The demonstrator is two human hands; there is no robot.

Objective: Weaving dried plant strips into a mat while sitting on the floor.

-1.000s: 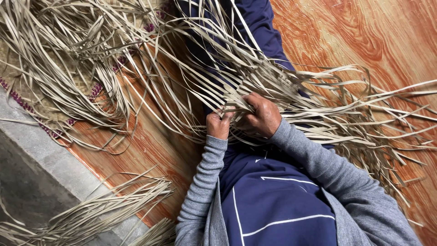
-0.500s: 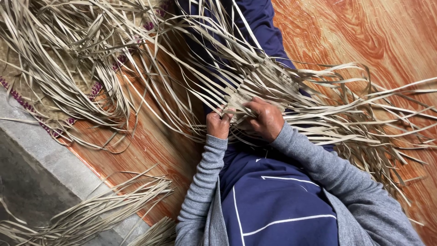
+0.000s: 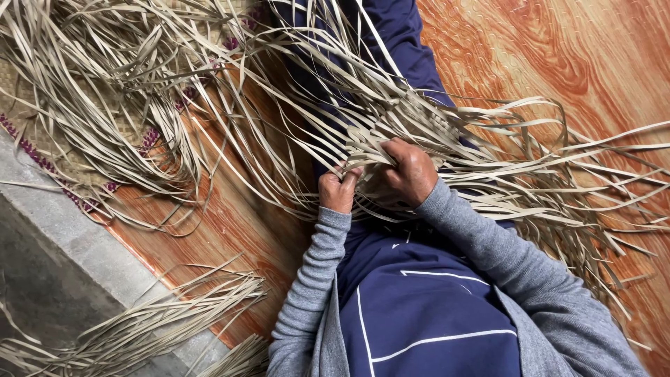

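Over lap: pale flat woven strips [image 3: 412, 129], ends loose; left hand [image 3: 338, 190], right hand [image 3: 408, 171] both apparently pinching strands.

Wood-grain floor strewn with pale weaving strips

The orange wood-patterned floor [image 3: 558, 49] carries a spread of loose pale strips [image 3: 105, 91] over a woven mat [image 3: 42, 150] with purple trim; a smaller bundle of strips [image 3: 139, 324] lies across the grey concrete ledge [image 3: 63, 237].
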